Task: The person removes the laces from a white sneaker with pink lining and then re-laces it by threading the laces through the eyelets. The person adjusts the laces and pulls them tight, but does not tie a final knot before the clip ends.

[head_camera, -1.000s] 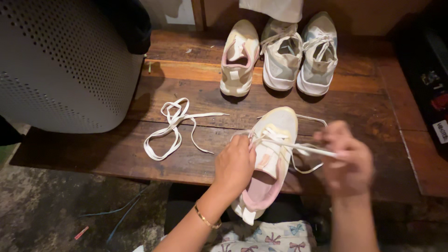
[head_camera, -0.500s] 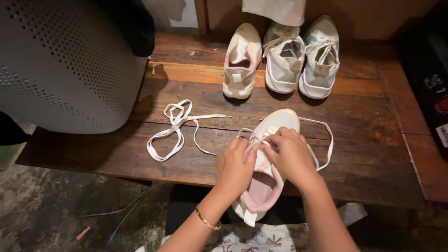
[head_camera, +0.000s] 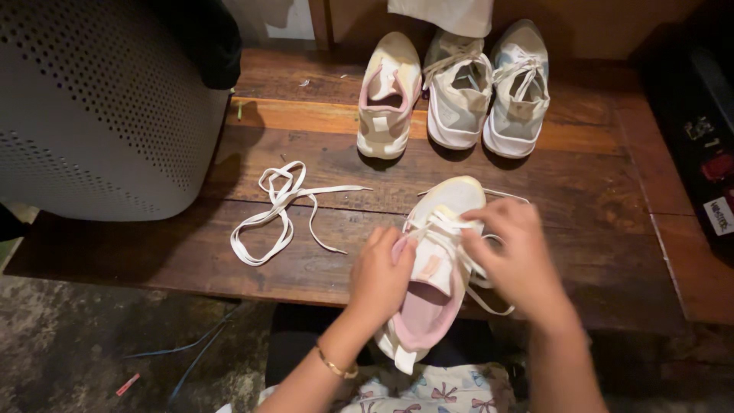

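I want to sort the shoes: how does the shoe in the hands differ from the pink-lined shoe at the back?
The near shoe has a white lace through its eyelets; the back shoe shows none. The left hand and right hand hold the near shoe; the back shoe stands untouched beside a grey pair. Both are cream with pink lining, toes pointing away.

Sneaker [head_camera: 437, 260] on bench [head_camera: 596, 199], loose lace [head_camera: 281, 210] left, three shoes [head_camera: 459, 88] behind

Sneaker [head_camera: 440, 252]: cream-white, pink lining. Loose lace [head_camera: 279, 210]: white. Bench [head_camera: 596, 222]: reddish-brown wood. Perforated bin [head_camera: 99, 107]: grey, dotted. Bracelet [head_camera: 336, 367]: apparently gold. Fabric [head_camera: 443, 386]: white, bow print.
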